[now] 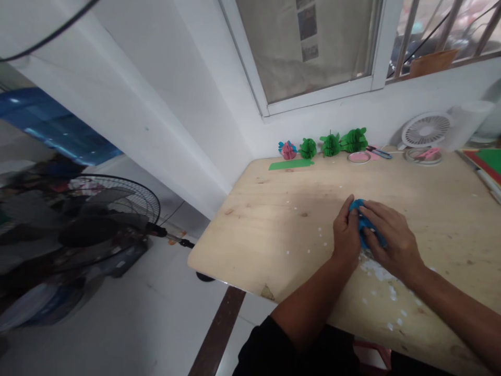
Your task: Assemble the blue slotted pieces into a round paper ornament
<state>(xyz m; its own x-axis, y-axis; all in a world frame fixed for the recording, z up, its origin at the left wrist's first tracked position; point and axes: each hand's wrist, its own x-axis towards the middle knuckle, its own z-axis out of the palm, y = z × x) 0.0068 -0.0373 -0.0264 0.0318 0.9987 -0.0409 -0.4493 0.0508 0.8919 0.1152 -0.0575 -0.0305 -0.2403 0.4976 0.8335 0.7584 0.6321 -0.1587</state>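
Between my two hands, over the right half of the wooden table (pixel 266 219), is a blue folded-paper piece (pixel 365 230). My left hand (pixel 346 230) is closed along its left side, thumb and fingers pressed to it. From the right, my right hand (pixel 391 235) wraps over it with bent fingers. Most of the blue paper is hidden behind the fingers, so its full shape does not show. Small white paper squares (pixel 378 271) lie scattered on the table just below the hands.
Along the wall stand a pink-and-blue paper figure (pixel 288 150) and several green ones (pixel 331 144), with a green strip (pixel 291 164) before them. A cutter (pixel 379 152), tape ring (pixel 359 157) and small white fan (pixel 427 129) sit further right. A black floor fan (pixel 117 198) stands left.
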